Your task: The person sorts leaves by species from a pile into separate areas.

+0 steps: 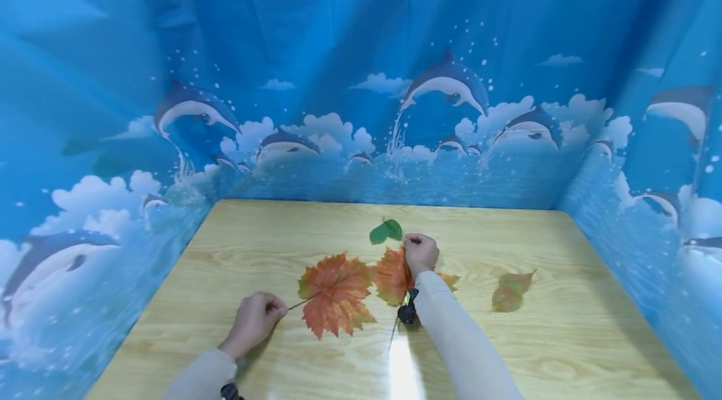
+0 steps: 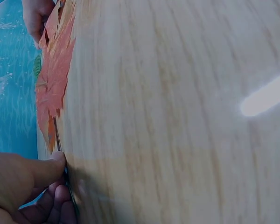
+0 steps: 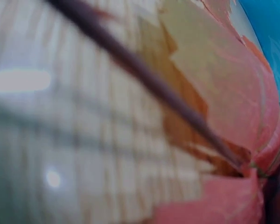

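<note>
Two orange-red maple leaves lie side by side in the head view. My left hand (image 1: 256, 323) pinches the thin dark stem (image 2: 57, 135) of the left maple leaf (image 1: 337, 294) between thumb and forefinger. The blade of that leaf spreads over the table to the right of the fingers. Reaching across the right maple leaf (image 1: 390, 276), my right hand (image 1: 422, 254) pinches at its far edge, and the forearm covers part of it. In the right wrist view, that leaf's dark stem (image 3: 154, 86) runs diagonally and its surface (image 3: 224, 79) bends near the fingers.
A pair of green leaves (image 1: 386, 232) lies just beyond the right fingertips. Farther right on the wooden table (image 1: 564, 350) is a reddish-green leaf pair (image 1: 512, 291). A blue dolphin-print curtain (image 1: 350, 74) stands around the back and sides.
</note>
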`<state>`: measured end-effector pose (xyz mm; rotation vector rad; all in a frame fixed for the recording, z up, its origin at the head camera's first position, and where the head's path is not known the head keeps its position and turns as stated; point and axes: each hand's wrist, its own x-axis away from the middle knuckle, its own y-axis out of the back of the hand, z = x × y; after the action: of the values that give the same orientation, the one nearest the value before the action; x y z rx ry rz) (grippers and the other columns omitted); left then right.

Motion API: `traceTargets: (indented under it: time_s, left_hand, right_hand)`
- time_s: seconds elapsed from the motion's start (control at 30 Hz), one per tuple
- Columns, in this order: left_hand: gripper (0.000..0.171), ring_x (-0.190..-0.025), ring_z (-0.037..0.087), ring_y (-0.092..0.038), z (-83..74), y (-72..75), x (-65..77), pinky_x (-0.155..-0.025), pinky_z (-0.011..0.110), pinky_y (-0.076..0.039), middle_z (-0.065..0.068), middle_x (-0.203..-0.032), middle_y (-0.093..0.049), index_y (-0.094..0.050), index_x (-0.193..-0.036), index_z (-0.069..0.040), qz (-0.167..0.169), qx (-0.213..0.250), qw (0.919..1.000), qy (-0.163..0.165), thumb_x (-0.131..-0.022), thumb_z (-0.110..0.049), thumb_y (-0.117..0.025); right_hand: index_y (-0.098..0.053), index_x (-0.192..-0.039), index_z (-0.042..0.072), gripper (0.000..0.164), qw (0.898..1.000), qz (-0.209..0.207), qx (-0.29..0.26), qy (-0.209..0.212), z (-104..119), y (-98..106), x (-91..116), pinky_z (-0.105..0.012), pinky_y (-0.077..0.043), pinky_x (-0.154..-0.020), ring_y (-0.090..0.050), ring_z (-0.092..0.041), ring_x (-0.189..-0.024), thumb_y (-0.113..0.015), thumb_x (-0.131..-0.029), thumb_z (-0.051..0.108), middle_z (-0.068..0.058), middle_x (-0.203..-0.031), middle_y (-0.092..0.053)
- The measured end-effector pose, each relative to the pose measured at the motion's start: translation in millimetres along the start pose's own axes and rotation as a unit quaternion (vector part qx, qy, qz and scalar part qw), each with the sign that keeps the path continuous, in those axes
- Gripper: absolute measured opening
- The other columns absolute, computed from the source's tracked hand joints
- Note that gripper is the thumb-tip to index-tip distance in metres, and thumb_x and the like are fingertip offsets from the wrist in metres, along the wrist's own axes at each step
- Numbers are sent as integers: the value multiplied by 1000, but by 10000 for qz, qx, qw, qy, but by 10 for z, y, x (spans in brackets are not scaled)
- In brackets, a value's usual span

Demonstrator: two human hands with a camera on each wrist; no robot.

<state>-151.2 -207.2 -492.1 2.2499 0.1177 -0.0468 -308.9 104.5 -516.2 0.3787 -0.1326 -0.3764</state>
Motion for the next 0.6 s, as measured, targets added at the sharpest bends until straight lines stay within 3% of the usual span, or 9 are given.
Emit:
traceTargets:
  time_s: [0.23,0.4,0.6]
  left_hand:
    - [12,-61,8,-54,0,-17,-37,-57,25,-46,-4,-67,-65,-70,-72,-10,167,34,9999,-29,-78,-1,-73]
    - [12,-60,7,-53,14,2,-36,-57,24,-45,-4,-67,-65,-70,-71,-10,100,-21,9999,-75,-78,-1,-74]
    - [13,-60,8,-54,48,9,-39,-57,25,-44,-4,-67,-65,-70,-70,-11,131,-55,9998,-172,-78,-2,-74]
  right_hand:
    - [-72,-105,3,19,9995,203,27,243,12,142,-96,-44,-51,-82,-63,-32,-95,-66,-90,13,-16,-101,-70]
    - [-70,-112,2,25,9978,480,-59,448,81,299,-157,-41,-52,-80,-64,-30,-96,-66,-91,15,-16,-105,-69]
    - [-70,-112,2,28,9902,1064,167,895,235,519,-3,-37,-53,-79,-64,-26,-94,-67,-91,20,-14,-103,-70]
